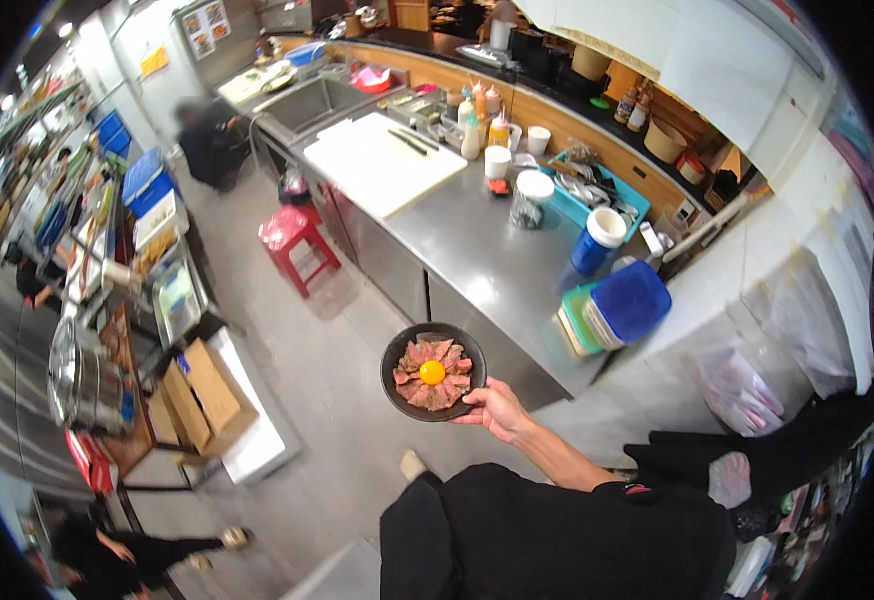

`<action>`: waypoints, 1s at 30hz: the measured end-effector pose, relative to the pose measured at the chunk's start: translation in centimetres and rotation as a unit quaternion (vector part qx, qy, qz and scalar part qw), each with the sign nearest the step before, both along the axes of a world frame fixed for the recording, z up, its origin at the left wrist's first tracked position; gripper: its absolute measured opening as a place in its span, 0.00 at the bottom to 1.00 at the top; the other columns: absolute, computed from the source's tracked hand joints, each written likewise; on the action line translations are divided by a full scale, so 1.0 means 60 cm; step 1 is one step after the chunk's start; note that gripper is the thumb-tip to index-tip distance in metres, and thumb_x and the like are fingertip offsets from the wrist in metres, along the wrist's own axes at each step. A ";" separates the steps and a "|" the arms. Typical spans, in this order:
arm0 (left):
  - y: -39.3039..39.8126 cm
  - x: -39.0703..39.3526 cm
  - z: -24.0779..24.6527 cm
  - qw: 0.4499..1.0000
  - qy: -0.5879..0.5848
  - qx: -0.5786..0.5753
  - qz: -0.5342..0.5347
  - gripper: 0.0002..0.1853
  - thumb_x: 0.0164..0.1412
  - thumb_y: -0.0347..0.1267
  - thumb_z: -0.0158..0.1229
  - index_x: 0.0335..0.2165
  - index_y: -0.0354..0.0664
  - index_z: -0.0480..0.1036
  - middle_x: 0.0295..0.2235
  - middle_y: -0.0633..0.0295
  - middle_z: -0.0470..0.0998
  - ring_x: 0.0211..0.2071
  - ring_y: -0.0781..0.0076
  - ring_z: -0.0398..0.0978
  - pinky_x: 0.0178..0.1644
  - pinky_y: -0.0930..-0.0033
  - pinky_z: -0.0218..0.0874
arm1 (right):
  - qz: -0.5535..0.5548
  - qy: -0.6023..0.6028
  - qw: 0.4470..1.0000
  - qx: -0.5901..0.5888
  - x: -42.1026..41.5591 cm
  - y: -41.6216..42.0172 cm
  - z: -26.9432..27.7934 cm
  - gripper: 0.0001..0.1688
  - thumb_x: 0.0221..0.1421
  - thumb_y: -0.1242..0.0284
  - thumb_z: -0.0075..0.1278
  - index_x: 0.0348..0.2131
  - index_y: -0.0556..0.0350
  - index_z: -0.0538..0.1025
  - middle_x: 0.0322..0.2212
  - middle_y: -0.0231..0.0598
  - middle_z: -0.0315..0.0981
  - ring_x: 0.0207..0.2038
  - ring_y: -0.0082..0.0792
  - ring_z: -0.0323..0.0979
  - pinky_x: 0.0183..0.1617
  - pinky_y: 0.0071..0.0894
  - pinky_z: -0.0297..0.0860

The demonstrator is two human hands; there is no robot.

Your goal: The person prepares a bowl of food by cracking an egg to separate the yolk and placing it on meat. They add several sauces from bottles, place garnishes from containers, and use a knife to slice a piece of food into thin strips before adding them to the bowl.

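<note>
A dark round bowl (pixel 389 379) is in my right hand (pixel 498 411), gripped at its near right rim with the thumb on the edge and fingers underneath. Slices of seared, pink-centred meat (pixel 431 397) fan out inside it in a ring. At their middle sits a raw egg yolk (pixel 432 373). The bowl is held above the floor, in front of the steel counter (pixel 474 247). My left hand is out of view.
On the counter are a white cutting board (pixel 384 169) with knives, squeeze bottles (pixel 471 135), a blue utensil basket (pixel 635 196) and lidded tubs (pixel 628 304). A red stool (pixel 298 244) and cardboard box (pixel 211 397) stand leftward. Persons crouch beyond (pixel 211 146) and stand lower left (pixel 106 551).
</note>
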State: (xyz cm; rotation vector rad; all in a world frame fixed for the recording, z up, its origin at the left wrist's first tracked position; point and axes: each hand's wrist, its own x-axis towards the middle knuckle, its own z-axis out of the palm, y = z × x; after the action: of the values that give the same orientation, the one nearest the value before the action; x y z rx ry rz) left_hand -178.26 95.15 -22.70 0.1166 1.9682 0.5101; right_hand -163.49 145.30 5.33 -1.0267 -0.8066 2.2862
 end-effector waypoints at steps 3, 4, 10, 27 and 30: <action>0.103 -0.212 0.001 0.999 0.024 0.006 -0.024 0.20 0.55 0.34 0.68 0.44 0.35 0.79 0.36 0.58 0.83 0.38 0.65 0.80 0.45 0.65 0.71 | -0.042 0.008 0.999 -0.006 -0.099 0.118 -0.013 0.28 0.59 0.82 0.42 0.59 0.66 0.65 0.52 0.55 0.72 0.48 0.50 0.80 0.51 0.53 0.81; 0.134 -0.306 0.001 0.999 0.038 0.015 -0.027 0.20 0.55 0.34 0.68 0.45 0.34 0.79 0.36 0.58 0.83 0.38 0.66 0.80 0.45 0.66 0.71 | -0.058 0.005 0.998 -0.012 -0.132 0.159 -0.018 0.28 0.59 0.82 0.43 0.59 0.66 0.65 0.53 0.54 0.73 0.48 0.49 0.80 0.51 0.53 0.81; 0.577 -0.854 0.122 0.950 0.217 0.217 -0.053 0.19 0.52 0.28 0.72 0.43 0.34 0.79 0.35 0.59 0.83 0.36 0.69 0.79 0.44 0.66 0.71 | -0.097 0.024 0.995 0.001 -0.323 0.415 -0.095 0.32 0.58 0.82 0.42 0.62 0.63 0.63 0.54 0.57 0.71 0.48 0.52 0.80 0.51 0.53 0.80; 1.344 -1.099 0.142 0.947 -0.018 0.105 -0.303 0.21 0.65 0.34 0.65 0.54 0.38 0.76 0.46 0.56 0.82 0.47 0.69 0.79 0.53 0.65 0.69 | -0.269 -0.016 0.963 -0.034 -0.677 0.929 -0.221 0.32 0.58 0.82 0.43 0.62 0.59 0.65 0.58 0.52 0.69 0.47 0.52 0.80 0.48 0.51 0.82; 1.482 -1.178 0.110 0.918 -0.025 0.155 -0.363 0.21 0.65 0.34 0.65 0.53 0.36 0.75 0.45 0.57 0.82 0.47 0.69 0.79 0.52 0.65 0.70 | -0.301 -0.012 0.952 -0.056 -0.731 0.974 -0.249 0.30 0.59 0.82 0.45 0.60 0.60 0.64 0.54 0.53 0.71 0.46 0.51 0.80 0.49 0.51 0.81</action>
State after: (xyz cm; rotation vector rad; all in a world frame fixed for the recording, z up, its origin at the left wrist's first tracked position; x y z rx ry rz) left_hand -248.93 184.08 -16.13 0.9836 1.6224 0.3136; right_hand -207.36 203.76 -9.64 -1.1594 -0.3051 1.8053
